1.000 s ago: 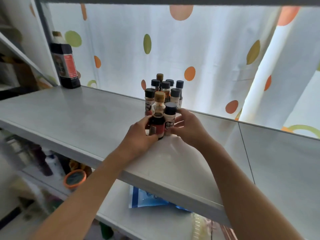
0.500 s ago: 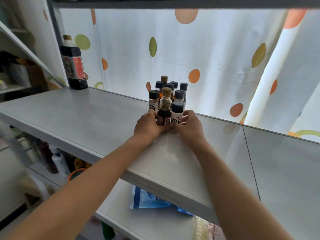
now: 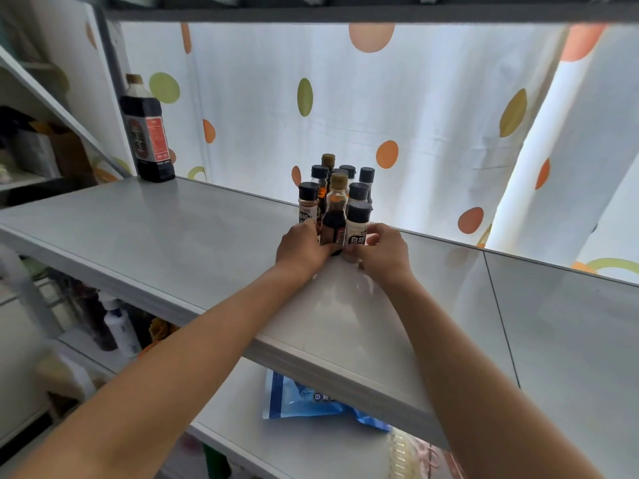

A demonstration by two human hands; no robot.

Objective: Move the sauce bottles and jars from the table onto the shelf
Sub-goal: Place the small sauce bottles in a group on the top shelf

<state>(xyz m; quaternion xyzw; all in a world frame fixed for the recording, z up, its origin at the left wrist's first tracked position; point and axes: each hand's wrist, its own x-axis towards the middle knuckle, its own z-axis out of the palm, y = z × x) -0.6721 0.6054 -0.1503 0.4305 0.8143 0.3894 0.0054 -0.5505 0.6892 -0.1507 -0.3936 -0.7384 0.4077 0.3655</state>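
Several small sauce and spice bottles stand in a tight cluster (image 3: 340, 183) near the back edge of the grey shelf (image 3: 173, 236). At the cluster's front, a dark sauce bottle (image 3: 334, 219) with a tan cap stands next to a white-labelled bottle (image 3: 358, 226) with a black cap. My left hand (image 3: 304, 248) grips the base of the dark bottle. My right hand (image 3: 385, 250) pinches the base of the white-labelled bottle. Both bottles stand upright on the shelf.
A large dark soy sauce bottle (image 3: 147, 133) stands at the shelf's back left corner. A spotted curtain (image 3: 380, 98) hangs behind. A blue packet (image 3: 311, 399) lies on the lower shelf, with more bottles (image 3: 114, 326) below left.
Both hands have pushed the two front bottles back against the cluster; the bottles now stand close to the others near the shelf's rear edge.
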